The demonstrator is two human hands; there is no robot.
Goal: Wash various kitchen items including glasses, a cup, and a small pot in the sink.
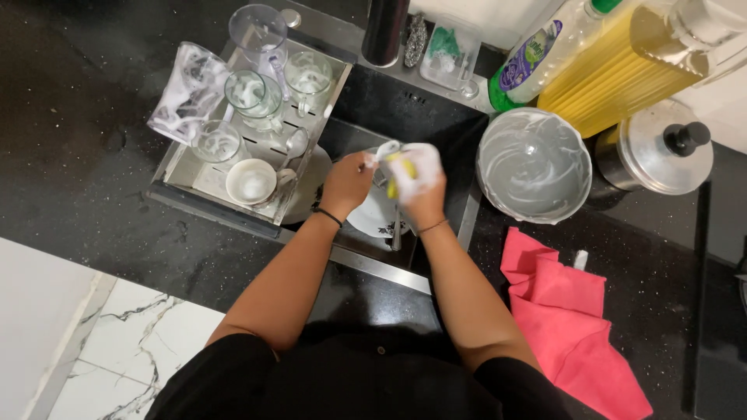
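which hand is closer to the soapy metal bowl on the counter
Right. The right hand, foamy and gripping a yellow sponge, is just left of the bowl; the left hand is farther left, over the sink.

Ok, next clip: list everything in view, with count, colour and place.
soapy clear glass mugs: several, in the tray
grey metal draining tray: one, over the sink's left side
white ceramic cup: one, at the tray's front
soapy steel bowl: one, right counter
pink cloth: one, below the bowl
steel pot lid with black knob: one, far right
left hand: holds a soapy utensil
right hand: foamy, grips a yellow sponge
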